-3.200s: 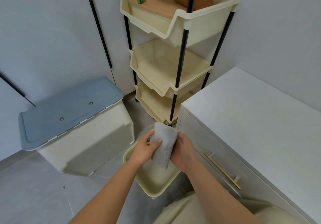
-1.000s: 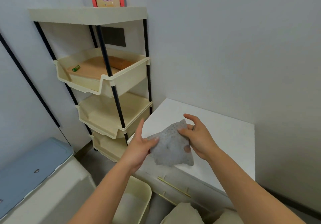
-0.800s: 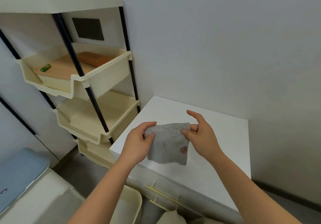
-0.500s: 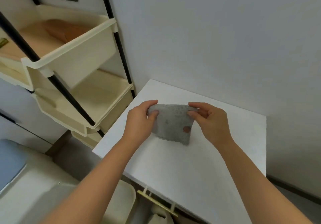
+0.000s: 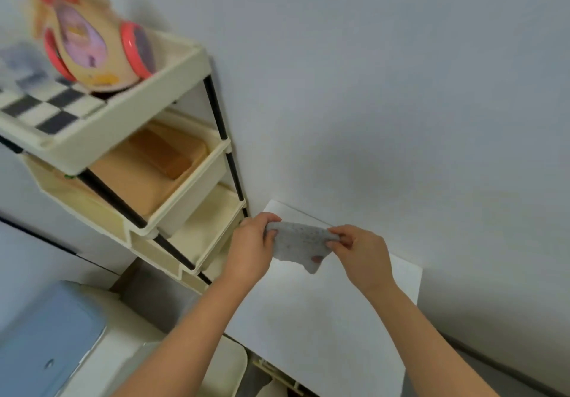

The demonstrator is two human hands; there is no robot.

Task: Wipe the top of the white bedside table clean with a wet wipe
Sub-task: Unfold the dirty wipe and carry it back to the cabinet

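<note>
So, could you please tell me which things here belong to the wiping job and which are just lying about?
For the job: wet wipe, pinched between left hand and right hand; white bedside table below it.
Just lying about: cream shelf rack, toy on its top tray, blue-lidded bin.

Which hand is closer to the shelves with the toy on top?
Left. The left hand is right beside the shelves, low down. The right hand is across the wet wipe both hands pinch, over the table.
</note>
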